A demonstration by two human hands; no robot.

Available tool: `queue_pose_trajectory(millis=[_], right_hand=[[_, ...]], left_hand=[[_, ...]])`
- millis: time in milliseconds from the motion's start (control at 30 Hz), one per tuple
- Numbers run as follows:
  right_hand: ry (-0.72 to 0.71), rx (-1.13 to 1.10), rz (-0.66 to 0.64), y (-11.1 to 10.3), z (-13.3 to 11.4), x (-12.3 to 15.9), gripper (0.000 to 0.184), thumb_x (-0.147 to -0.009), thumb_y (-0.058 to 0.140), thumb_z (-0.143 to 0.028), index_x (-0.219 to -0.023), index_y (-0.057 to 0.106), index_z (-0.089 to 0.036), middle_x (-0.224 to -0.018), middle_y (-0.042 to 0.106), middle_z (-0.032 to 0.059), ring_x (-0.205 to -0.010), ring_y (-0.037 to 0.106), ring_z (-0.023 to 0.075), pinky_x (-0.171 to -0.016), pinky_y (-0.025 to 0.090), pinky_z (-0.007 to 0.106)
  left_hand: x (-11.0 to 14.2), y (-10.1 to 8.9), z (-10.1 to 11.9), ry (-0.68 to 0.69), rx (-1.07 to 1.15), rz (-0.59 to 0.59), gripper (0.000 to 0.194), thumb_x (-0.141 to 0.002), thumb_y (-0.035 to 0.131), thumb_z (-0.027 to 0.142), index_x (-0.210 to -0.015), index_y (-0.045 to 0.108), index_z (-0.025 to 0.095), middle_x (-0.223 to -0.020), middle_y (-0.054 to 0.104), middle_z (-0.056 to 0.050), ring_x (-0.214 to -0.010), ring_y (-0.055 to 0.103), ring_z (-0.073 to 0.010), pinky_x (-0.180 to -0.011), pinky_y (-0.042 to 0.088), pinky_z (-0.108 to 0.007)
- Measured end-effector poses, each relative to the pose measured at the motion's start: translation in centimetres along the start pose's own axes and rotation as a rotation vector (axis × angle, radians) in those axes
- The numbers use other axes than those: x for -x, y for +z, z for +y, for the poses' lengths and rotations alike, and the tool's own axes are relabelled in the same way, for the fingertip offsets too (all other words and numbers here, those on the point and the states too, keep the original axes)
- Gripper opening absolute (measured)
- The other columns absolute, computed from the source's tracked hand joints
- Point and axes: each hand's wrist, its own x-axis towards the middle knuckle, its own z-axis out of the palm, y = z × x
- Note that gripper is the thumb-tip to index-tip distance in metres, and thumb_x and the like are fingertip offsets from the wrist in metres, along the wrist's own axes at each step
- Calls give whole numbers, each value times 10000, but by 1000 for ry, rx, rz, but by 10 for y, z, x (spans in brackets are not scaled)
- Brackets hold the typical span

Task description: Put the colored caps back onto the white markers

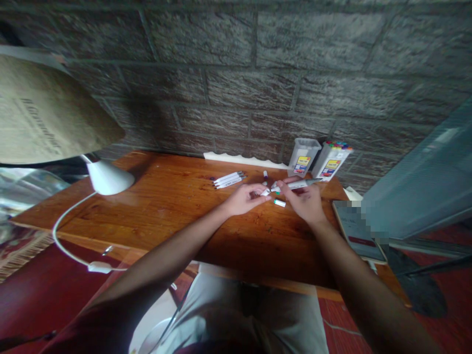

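Note:
My left hand [246, 199] pinches a small white marker cap [265, 192] between thumb and fingers. In my right hand [307, 201] is a white marker [298, 185], its uncapped tip pointing left toward that cap, close to it. Whether tip and cap touch, I cannot tell. On the desk just below the hands lies a loose white cap with a green end [280, 202]. Another cap with a dark purple end [265, 174] stands behind my left hand. Several white markers [229, 180] lie side by side to the left.
Two clear plastic boxes stand at the back right: one see-through box [304, 156] and one box full of coloured markers [332, 161]. A tablet [359, 231] lies at the right edge of the wooden desk [162, 206]. The lamp [109, 177] stands left, its cord hanging over the front edge.

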Motion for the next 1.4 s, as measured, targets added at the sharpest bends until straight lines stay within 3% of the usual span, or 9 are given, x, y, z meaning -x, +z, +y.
queue_pose_trajectory(millis=[167, 333, 500, 567, 667, 833, 1100, 1233, 1400], right_hand=[[19, -27, -47, 2, 4, 1, 227, -798, 703, -430, -847, 724, -209, -768, 747, 33, -648, 708, 189, -597, 577, 296], [-12, -16, -121, -2, 4, 1, 201, -814, 697, -400, -870, 728, -210, -779, 746, 33, -697, 718, 192, -661, 585, 304], [-40, 14, -114, 1, 1, 1, 211, -829, 681, -402, -904, 731, -212, -791, 751, 35, -699, 717, 195, -659, 575, 308], [-76, 71, -82, -1, 2, -2, 209, -836, 674, -400, -907, 732, -212, -833, 756, 43, -721, 719, 199, -680, 572, 312], [-91, 170, 66, -14, 10, -12, 226, -858, 644, -401, -897, 730, -196, -888, 756, 63, -750, 724, 207, -703, 568, 322], [41, 246, 209, -33, 23, -21, 293, -844, 641, -456, -828, 726, -177, -736, 739, 59, -631, 709, 210, -579, 547, 303], [10, 105, 130, -7, 17, -10, 257, -850, 648, -437, -861, 718, -190, -897, 741, 66, -759, 721, 208, -650, 569, 308], [48, 81, 141, -7, 21, -10, 275, -841, 654, -458, -894, 711, -193, -840, 741, 61, -705, 718, 212, -608, 566, 313], [77, 96, 127, -7, 20, -9, 294, -838, 652, -474, -893, 711, -192, -824, 748, 73, -721, 724, 228, -558, 557, 301]], left_hand=[[0, 0, 1, -5, -5, -23, 315, -840, 663, 393, -1006, 705, 129, -876, 731, -59, -727, 627, -131, -647, 464, -223], [0, 0, 2, 1, -14, -14, 310, -841, 664, 390, -1003, 716, 131, -846, 728, -48, -680, 601, -116, -606, 436, -210], [-1, -3, 4, -8, -5, -27, 313, -850, 655, 388, -1020, 717, 133, -890, 742, -59, -714, 624, -127, -631, 452, -216], [-1, -4, 5, -14, 8, -34, 312, -839, 668, 392, -1001, 718, 131, -901, 745, -66, -731, 636, -133, -648, 464, -221], [-1, -4, 8, 2, 53, -71, 300, -819, 694, 378, -971, 720, 121, -924, 745, -81, -770, 652, -142, -686, 480, -227], [-3, -3, 6, -19, 122, -5, 346, -797, 712, 407, -972, 708, 109, -908, 741, -90, -769, 658, -146, -704, 497, -243], [-2, -3, 4, 4, 123, 11, 317, -776, 738, 369, -952, 709, 107, -903, 738, -83, -772, 662, -136, -718, 500, -237], [-2, -1, 5, -25, 195, -49, 327, -750, 762, 360, -939, 693, 102, -881, 738, -81, -777, 672, -137, -744, 515, -247], [-2, -1, 1, -120, 322, -79, 387, -705, 793, 383, -932, 659, 99, -853, 729, -74, -688, 655, -117, -659, 519, -233]])
